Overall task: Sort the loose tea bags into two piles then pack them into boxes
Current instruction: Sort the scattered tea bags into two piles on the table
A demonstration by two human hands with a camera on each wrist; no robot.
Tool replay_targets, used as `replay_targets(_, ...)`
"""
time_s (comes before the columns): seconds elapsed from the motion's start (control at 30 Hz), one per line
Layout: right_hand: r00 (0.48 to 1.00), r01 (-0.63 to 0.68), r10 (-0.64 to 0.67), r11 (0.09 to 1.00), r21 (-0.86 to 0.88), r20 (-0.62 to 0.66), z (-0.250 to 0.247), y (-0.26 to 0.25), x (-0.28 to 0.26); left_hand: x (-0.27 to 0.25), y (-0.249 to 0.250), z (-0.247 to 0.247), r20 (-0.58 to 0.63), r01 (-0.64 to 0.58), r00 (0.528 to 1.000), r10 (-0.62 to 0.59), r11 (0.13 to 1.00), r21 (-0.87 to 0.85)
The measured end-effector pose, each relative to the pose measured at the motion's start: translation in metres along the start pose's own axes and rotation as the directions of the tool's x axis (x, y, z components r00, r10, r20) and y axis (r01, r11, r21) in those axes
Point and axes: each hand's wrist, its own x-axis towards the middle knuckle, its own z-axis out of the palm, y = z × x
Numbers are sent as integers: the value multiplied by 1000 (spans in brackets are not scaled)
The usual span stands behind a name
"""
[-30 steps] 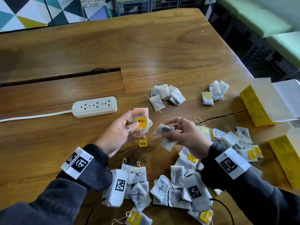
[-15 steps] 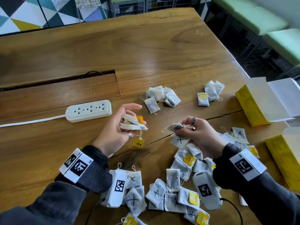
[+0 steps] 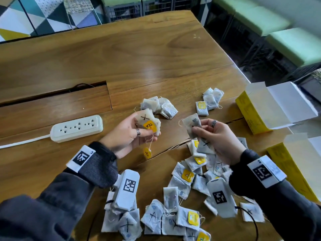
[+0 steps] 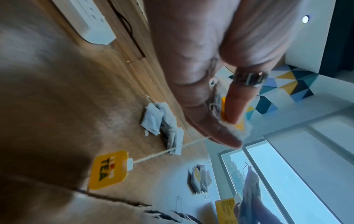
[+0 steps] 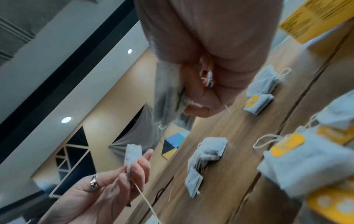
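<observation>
Head view: beyond the fingers, two open yellow cardboard boxes [image 3: 255,110] wait. Left hand [image 3: 128,136] clamps a small stack of X-marked white paper tea bags [image 3: 147,120]; right hand [image 3: 217,138] pinches one dot-marked tea bag [image 3: 192,125]. Best read each mark before dropping.

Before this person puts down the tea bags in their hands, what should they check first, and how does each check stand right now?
1. Left hand has a firm hold on its tea bags: ok, fingers curled round a small stack.
2. Mark on that stack readable: ok, a black X shows on top.
3. Dangling yellow tag hangs free of other bags: ok, it hangs over bare wood.
4. Right hand holds its tea bag: ok, pinched.
5. Mark on that bag: cannot tell, only a dark smudge shows.
6. Two sorted piles, left pile and right pile, kept apart: ok.
</observation>
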Motion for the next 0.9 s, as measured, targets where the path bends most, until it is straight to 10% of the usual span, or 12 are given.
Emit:
replay_targets(0.43, 956, 5, 46, 985, 172, -289, -82, -5, 51, 140, -1, 119, -99, 122, 988, -115, 991, 61)
replay_targets(0.57, 946, -24, 78, 985, 173, -314, -88, -4, 71, 160, -21, 111, -151, 213, 975, -165, 892, 398)
replay_targets(0.9, 958, -176, 157, 983, -57, -240, -90, 8, 112, 120, -9, 62, -154, 134, 987, -54, 805, 578)
